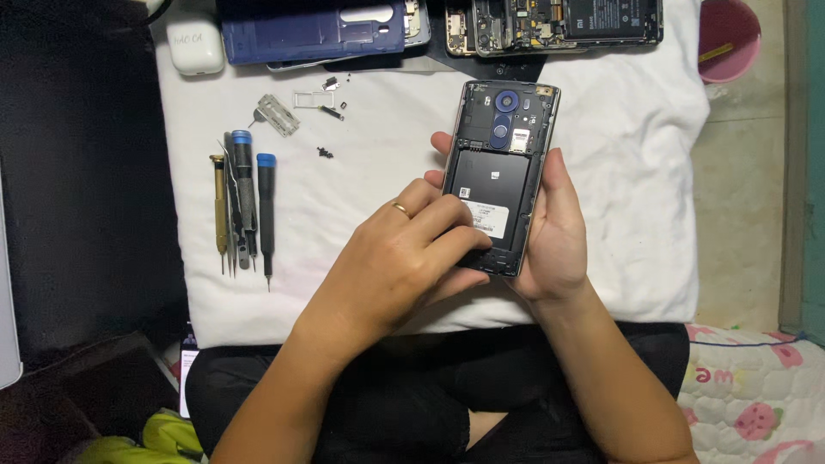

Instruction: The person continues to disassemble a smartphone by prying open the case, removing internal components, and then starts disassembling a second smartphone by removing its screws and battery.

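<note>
My right hand [559, 245] cradles an opened phone [507, 129] from below and from the right, with its back cover off. The phone shows a blue camera ring at the top and a black battery [490, 176] with a white label. My left hand [391, 266], a ring on one finger, lies across the phone's lower left. Its fingertips press on the lower end of the battery near the bottom edge. Both hands hover over a white cloth [636, 172].
On the cloth to the left lie screwdrivers [247, 198] and tweezers, a metal plate [278, 114], a SIM tray [314, 99] and small screws [325, 153]. At the far edge are a blue back cover [314, 34], another opened phone [559, 21], a white case [195, 43] and a pink bowl [729, 39].
</note>
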